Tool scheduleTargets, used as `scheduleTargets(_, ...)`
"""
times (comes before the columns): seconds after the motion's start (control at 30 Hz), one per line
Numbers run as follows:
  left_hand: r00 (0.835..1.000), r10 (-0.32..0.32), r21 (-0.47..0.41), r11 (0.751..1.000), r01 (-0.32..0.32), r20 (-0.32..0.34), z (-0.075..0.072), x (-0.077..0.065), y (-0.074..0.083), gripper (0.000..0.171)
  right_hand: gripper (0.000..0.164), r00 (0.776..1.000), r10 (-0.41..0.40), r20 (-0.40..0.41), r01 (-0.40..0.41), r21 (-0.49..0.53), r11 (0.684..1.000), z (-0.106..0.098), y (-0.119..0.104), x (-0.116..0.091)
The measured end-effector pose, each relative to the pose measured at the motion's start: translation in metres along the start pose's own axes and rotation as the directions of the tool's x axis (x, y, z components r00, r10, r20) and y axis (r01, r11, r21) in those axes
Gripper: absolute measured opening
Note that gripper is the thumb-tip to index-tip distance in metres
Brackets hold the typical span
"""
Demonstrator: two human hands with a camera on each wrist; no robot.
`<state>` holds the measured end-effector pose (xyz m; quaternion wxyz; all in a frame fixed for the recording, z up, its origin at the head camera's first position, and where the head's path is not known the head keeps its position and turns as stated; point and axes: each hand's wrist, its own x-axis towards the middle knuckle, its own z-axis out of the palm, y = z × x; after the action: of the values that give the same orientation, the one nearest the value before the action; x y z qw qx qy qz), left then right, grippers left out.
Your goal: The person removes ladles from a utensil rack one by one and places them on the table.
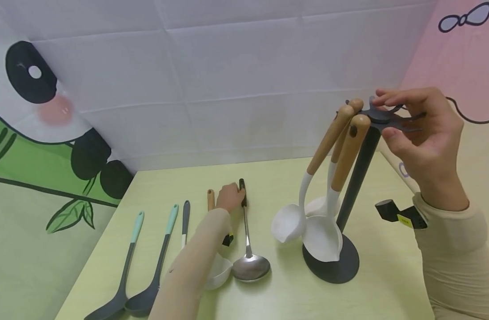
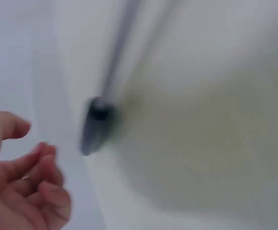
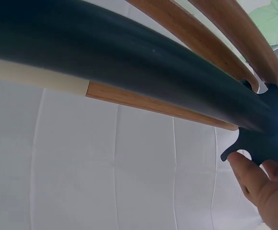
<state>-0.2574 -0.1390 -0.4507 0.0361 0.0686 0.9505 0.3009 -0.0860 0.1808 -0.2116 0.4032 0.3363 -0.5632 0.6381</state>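
Observation:
At the upper right, my right hand (image 1: pixel 436 120) pinches the hooked top of a black utensil stand (image 1: pixel 355 186); in the right wrist view its thumb (image 3: pixel 248 173) lies on one of the hooks (image 3: pixel 232 149). Three white ladles (image 1: pixel 322 238) with wooden handles hang from the stand's other side. My left hand (image 1: pixel 228 198) is over the table beside the black handle of a steel ladle (image 1: pixel 250 268). The blurred left wrist view shows its fingers (image 2: pixel 55 199) loosely bent, apart from that handle (image 2: pixel 96 127). A wooden-handled white ladle (image 1: pixel 218 272) lies partly under the left arm.
Two dark utensils with mint handles, a spatula (image 1: pixel 126 262) and a ladle (image 1: pixel 161 262), lie on the left of the pale table (image 1: pixel 284 293). A grey-handled utensil (image 1: pixel 186 218) is beside them, its lower part hidden by the left arm. A white cloth wall (image 1: pixel 236 89) stands behind.

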Motion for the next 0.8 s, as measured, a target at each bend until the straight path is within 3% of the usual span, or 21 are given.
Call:
scheduleTargets(0.03,0.997,0.024,-0.076,0.997,-0.030,-0.072,-0.006,-0.001,0.005,0.024,0.030,1.000,-0.003,0.000,0.003,0.000,1.000,0.000,0.000,0.000)
scheduleTargets(0.1,0.976,0.066,-0.217,0.970,-0.112,-0.210,-0.021,-0.004,0.019,0.019,0.031,1.000,-0.006,-0.003,0.006,0.021,1.000,0.000,0.001,0.000)
scheduleTargets(0.17,0.940,0.114,-0.318,0.922,-0.221,-0.323,-0.034,-0.008,0.036,0.017,0.033,1.000,-0.012,-0.005,0.012,0.045,0.999,0.000,0.002,0.001)
scheduleTargets(0.23,0.890,0.187,-0.370,0.859,-0.353,-0.416,-0.047,-0.016,0.056,0.016,0.037,1.000,-0.014,-0.014,0.015,0.094,0.996,0.000,0.003,0.002)
scheduleTargets(0.3,0.830,0.271,-0.391,0.782,-0.485,-0.488,-0.059,-0.028,0.078,0.016,0.040,1.000,-0.015,-0.018,0.018,0.149,0.989,0.000,0.003,0.002)
scheduleTargets(0.4,0.720,0.414,-0.380,0.644,-0.664,-0.556,-0.070,-0.051,0.109,0.015,0.043,1.000,-0.013,-0.024,0.018,0.227,0.974,-0.001,0.004,0.003)
scheduleTargets(0.5,0.623,0.535,-0.379,0.501,-0.778,-0.571,-0.075,-0.076,0.135,0.015,0.041,1.000,-0.013,-0.020,0.018,0.266,0.964,-0.001,0.005,0.003)
scheduleTargets(0.57,0.578,0.592,-0.408,0.411,-0.816,-0.561,-0.076,-0.090,0.148,0.015,0.040,1.000,-0.018,-0.014,0.021,0.253,0.967,-0.001,0.006,0.003)
scheduleTargets(0.63,0.566,0.628,-0.472,0.333,-0.816,-0.535,-0.077,-0.104,0.159,0.015,0.038,1.000,-0.024,-0.008,0.026,0.248,0.968,-0.001,0.008,0.004)
scheduleTargets(0.7,0.567,0.659,-0.546,0.272,-0.792,-0.494,-0.077,-0.116,0.167,0.017,0.038,0.999,-0.032,0.001,0.031,0.244,0.969,-0.002,0.010,0.005)
scheduleTargets(0.8,0.578,0.701,-0.638,0.227,-0.736,-0.417,-0.076,-0.130,0.179,0.023,0.038,0.999,-0.039,0.013,0.034,0.255,0.966,-0.004,0.014,0.006)
